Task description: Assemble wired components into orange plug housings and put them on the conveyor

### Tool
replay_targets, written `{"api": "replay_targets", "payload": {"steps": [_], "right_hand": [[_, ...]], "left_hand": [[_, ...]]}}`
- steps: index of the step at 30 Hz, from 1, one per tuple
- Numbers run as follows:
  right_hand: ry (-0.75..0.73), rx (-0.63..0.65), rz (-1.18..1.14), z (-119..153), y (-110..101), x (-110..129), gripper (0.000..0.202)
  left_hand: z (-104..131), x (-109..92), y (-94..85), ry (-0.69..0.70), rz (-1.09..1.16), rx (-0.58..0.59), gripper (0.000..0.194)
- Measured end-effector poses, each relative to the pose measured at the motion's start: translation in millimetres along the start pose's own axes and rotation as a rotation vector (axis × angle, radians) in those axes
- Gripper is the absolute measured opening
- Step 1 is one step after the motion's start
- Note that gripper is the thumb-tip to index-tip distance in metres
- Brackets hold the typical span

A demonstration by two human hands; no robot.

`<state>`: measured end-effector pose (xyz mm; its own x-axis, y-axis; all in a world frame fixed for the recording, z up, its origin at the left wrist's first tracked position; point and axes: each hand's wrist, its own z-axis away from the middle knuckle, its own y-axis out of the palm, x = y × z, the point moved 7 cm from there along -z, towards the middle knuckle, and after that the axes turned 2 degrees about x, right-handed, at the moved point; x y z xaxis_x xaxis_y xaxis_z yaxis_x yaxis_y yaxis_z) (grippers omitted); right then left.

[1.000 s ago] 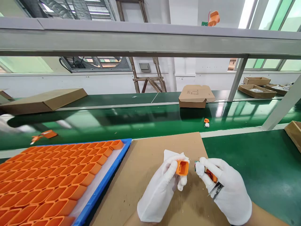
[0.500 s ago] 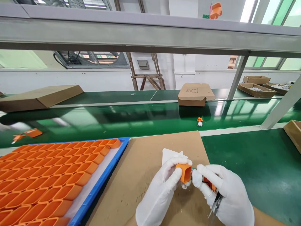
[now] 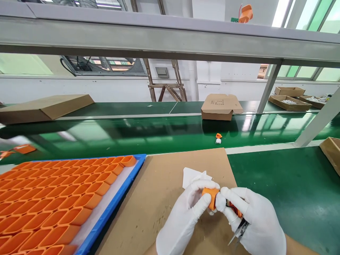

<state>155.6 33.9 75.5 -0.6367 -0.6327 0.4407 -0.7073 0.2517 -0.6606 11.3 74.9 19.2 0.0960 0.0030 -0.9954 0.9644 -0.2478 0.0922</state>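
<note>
My left hand (image 3: 183,216), in a white glove, is closed around a small orange plastic housing (image 3: 211,197). Fingertips of my gloved right hand (image 3: 252,217) press against the housing's right side. Tucked in the right palm is a pair of tweezers (image 3: 239,231), its metal tips pointing down and left. Another orange part (image 3: 235,209) with a dark wire shows between the right fingers, mostly hidden. A white piece of paper (image 3: 190,176) lies on the cardboard sheet (image 3: 164,177) just behind my left hand.
At left a blue-edged tray (image 3: 111,209) holds rows of orange housings (image 3: 63,198). Beyond runs a green conveyor belt (image 3: 159,134) carrying small orange-and-white pieces (image 3: 218,138) and an orange part (image 3: 25,148). A cardboard box (image 3: 220,106) stands behind it; a metal post (image 3: 318,118) rises at right.
The orange housing has turned in my left hand, and my right fingertips have closed in against it. On the belt, the orange pieces have slid left.
</note>
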Motion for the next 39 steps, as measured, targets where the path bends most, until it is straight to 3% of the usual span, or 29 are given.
{"api": "replay_targets", "payload": {"steps": [6,14,19,25,29,32,39], "right_hand": [[0.03,0.008,0.078,1,2,-1,0.021],[-0.06,-0.002,0.42,14,8,4,0.035],[-0.031,0.017,0.549,13,11,10,0.04],[0.118,-0.075,0.174,12,10,-4,0.054],[0.153,-0.046,-0.1,13,16,-16,0.036],[0.192,-0.092,-0.267,10,12,-21,0.028],[0.537,-0.08,-0.5,10,12,-39,0.019]], "left_hand": [[0,-1,9.7,-0.039,0.035,0.053,0.028],[6,9,11.8,-0.102,0.042,-0.067,0.032],[7,15,11.4,-0.142,0.051,-0.136,0.032],[3,13,6.0,-0.077,0.047,-0.167,0.032],[4,9,7.3,-0.014,0.027,-0.148,0.025],[4,8,9.2,-0.009,0.067,-0.118,0.019],[2,13,4.5,0.034,0.101,-0.177,0.019]]}}
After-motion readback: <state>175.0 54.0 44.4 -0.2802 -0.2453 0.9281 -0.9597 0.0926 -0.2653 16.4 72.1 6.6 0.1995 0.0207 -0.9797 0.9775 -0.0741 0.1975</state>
